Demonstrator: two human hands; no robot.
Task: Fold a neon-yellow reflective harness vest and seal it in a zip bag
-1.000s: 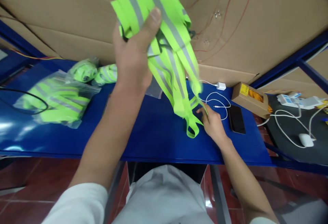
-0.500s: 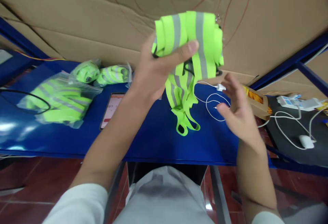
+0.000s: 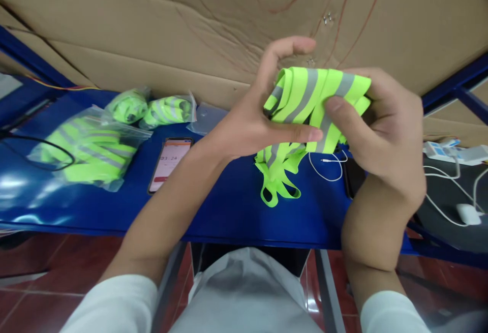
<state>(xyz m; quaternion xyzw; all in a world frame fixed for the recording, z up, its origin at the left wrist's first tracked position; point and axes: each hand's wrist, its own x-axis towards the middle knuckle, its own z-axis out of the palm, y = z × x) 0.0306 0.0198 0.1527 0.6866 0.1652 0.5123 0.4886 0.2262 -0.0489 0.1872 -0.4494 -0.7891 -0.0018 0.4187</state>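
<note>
A bundle of neon-yellow reflective straps (image 3: 301,94) with grey stripes is held up above the blue table. My left hand (image 3: 263,114) grips its left side, the thumb laid across the front and a forefinger raised above it. On the right end, my right hand (image 3: 385,124) pinches the folded straps between thumb and fingers. Below the bundle, more neon strap (image 3: 276,175) lies on the table with looped ends; whether it joins the held bundle I cannot tell.
Clear bags of neon straps (image 3: 95,145) lie at the left of the blue table (image 3: 236,211). A phone (image 3: 170,162) rests beside my left forearm. A white cable (image 3: 324,170) lies behind the loose strap. At the right are a power strip (image 3: 453,152) and a charger (image 3: 468,214).
My right hand has come up from beside the bundle and taken hold of its right end. The bundle has moved lower and slightly right, and its folds have shifted.
</note>
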